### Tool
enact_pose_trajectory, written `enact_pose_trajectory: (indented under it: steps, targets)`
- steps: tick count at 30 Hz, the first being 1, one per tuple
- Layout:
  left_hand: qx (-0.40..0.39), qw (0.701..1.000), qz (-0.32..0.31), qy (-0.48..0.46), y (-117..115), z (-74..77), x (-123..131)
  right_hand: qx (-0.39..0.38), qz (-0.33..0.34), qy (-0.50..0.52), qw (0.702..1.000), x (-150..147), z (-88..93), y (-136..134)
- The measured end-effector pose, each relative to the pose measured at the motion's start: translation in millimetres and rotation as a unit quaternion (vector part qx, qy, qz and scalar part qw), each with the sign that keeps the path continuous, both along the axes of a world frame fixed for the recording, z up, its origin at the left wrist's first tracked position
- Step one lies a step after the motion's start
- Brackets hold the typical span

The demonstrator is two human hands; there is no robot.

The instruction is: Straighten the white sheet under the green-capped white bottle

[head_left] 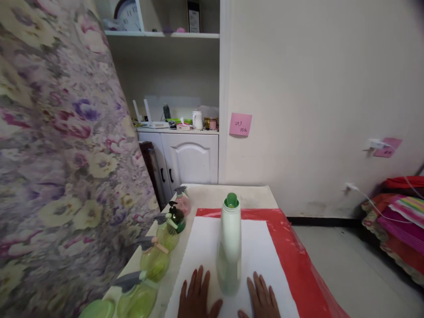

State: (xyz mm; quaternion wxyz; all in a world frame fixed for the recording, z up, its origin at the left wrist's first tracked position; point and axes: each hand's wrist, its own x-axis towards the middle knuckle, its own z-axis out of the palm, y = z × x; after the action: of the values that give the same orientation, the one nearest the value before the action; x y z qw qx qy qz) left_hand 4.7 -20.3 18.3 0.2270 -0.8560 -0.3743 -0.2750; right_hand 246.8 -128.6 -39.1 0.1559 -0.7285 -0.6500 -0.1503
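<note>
A tall pale green detergent bottle (pixel 231 238) stands upright on a white sheet (pixel 202 236). Its cap is off, and a darker green pouring spout (pixel 232 200) shows in the neck. My left hand (pixel 197 295) lies flat on the sheet, left of the bottle's base, fingers spread. On the other side my right hand (pixel 262 297) also rests flat with its fingers stretched out. Neither hand touches the bottle or holds anything.
Several pump and spray bottles (pixel 155 263) line the table's left edge, beside a floral curtain (pixel 66 168). Red plastic (pixel 288 247) lies under the sheet and hangs over the right edge. A white cabinet (pixel 192 157) stands behind; a bed (pixel 400 216) is far right.
</note>
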Motion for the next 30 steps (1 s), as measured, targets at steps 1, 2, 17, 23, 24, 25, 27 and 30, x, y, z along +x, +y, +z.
enact_pose_trajectory:
  steps: [1, 2, 17, 23, 24, 25, 27, 30]
  targets:
    - [0.002, 1.0, -0.001, 0.0, 1.2, -1.3, 0.1, -0.007, 0.0, 0.001, 1.0, 1.0, 4.2, -0.8]
    - [0.003, 1.0, -0.002, 0.001, 2.2, -2.4, 0.3, -0.012, 0.0, 0.002, 1.0, 1.0, 9.1, -1.8]
    - [-0.014, 1.0, 0.009, 0.018, 6.5, -3.4, 3.2, 0.017, -0.037, 0.025, 0.999, -15.5, 12.8, -4.1]
    - [0.013, 0.999, -0.029, -0.009, -6.5, -10.6, 13.6, 0.009, -0.039, 0.034, 0.999, -16.7, 27.2, -9.5]
    - [0.017, 0.999, -0.042, -0.007, -10.5, -11.6, 15.8, 0.004, -0.03, 0.034, 0.999, -16.7, 29.4, -10.7]
    - [0.02, 0.998, -0.052, -0.003, -14.4, -12.0, 17.8, -0.001, -0.025, 0.035, 0.999, -16.9, 31.8, -12.0]
    - [0.019, 0.998, -0.061, 0.009, -21.3, -10.7, 20.8, -0.015, -0.028, 0.04, 0.999, -18.0, 38.2, -14.4]
    - [0.014, 0.998, -0.057, 0.011, -28.1, -4.7, 22.7, -0.04, -0.04, 0.047, 0.997, -22.1, 52.0, -17.7]
